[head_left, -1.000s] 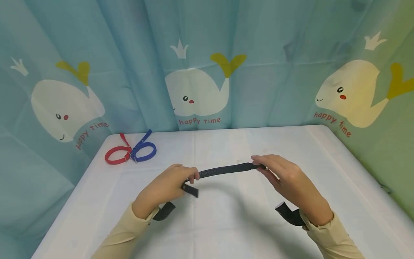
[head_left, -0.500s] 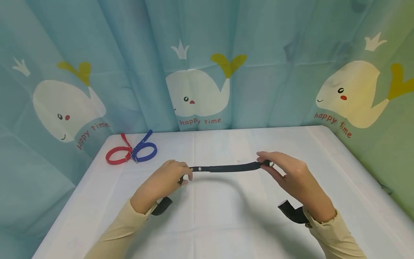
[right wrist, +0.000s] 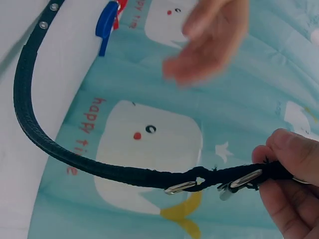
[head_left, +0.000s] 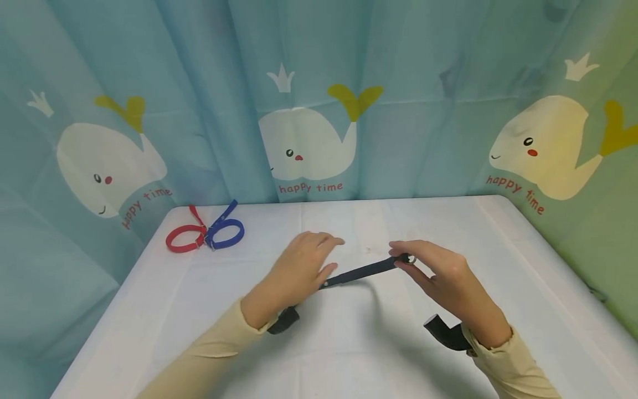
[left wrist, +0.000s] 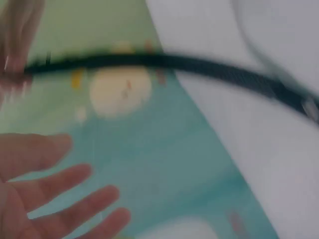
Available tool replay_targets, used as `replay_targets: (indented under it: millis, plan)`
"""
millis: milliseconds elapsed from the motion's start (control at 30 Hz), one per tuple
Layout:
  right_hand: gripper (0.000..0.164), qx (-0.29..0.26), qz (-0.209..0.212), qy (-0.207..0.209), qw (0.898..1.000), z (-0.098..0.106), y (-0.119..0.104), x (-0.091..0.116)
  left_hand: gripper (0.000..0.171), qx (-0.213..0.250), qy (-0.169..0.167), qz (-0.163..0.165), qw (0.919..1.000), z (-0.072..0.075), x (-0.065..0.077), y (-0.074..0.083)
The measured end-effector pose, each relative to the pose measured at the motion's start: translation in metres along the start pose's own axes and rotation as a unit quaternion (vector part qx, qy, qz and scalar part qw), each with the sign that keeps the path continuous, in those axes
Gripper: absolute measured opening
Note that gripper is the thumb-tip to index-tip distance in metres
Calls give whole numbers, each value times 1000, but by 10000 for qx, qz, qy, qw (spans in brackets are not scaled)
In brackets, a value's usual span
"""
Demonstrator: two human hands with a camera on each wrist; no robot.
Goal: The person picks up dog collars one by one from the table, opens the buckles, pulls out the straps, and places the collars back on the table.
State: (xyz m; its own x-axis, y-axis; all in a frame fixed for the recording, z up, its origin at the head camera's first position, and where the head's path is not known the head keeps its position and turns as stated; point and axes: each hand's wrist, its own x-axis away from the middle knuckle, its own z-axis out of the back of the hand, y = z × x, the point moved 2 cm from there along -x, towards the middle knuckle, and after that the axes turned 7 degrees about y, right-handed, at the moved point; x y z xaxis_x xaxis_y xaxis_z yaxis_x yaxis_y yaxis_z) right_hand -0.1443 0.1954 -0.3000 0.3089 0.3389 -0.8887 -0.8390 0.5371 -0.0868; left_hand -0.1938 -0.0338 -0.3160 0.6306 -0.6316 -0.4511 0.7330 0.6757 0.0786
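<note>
A black collar (head_left: pixel 366 271) with metal rings, a buckle and eyelets hangs over the table by one end. My right hand (head_left: pixel 438 277) pinches its buckle end between thumb and fingers, as the right wrist view shows beside the metal buckle (right wrist: pixel 245 178). The rest of the strap bows away in a curve toward its eyelet end (right wrist: pixel 49 15). My left hand (head_left: pixel 301 266) has its fingers spread and grips nothing; in the left wrist view the strap (left wrist: pixel 199 66) passes beyond those open fingers (left wrist: pixel 75 199). In the head view this hand covers the collar's free end.
A red collar (head_left: pixel 181 239) and a blue collar (head_left: pixel 225 234), each fastened in a loop, lie side by side at the back left of the white table (head_left: pixel 448 221). Behind the table hangs a blue-green curtain (head_left: pixel 408 149) with whale prints.
My left hand has let go of the collar's eyelet end and moved right and up, fingers opening. That end has dropped, so the strap slants down to the left. My right hand keeps its pinch.
</note>
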Motion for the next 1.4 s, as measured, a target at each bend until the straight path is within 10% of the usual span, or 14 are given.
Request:
replay_targets:
  millis: [300, 600, 967, 1200, 1400]
  plan:
    - [29, -148, 220, 174, 9995, -7, -9, 0, 39, -57, -511, -867, 9949, -39, -36, 44]
    - [32, 223, 339, 160, 9991, 6, -2, -3, 19, -342, -547, -702, 9954, -39, -32, 41]
    - [44, 1453, 744, -669, 9843, 6, 4, 4, 19, -77, 56, -1240, 9922, -38, -25, 33]
    - [27, 1987, 508, -1051, 9731, 11, 27, 9, 22, -316, -679, -1126, 9908, -36, -16, 3]
    - [29, 2261, -79, -1271, 9658, 32, 70, 25, 17, 599, -1862, -387, 9799, -31, 1, -54]
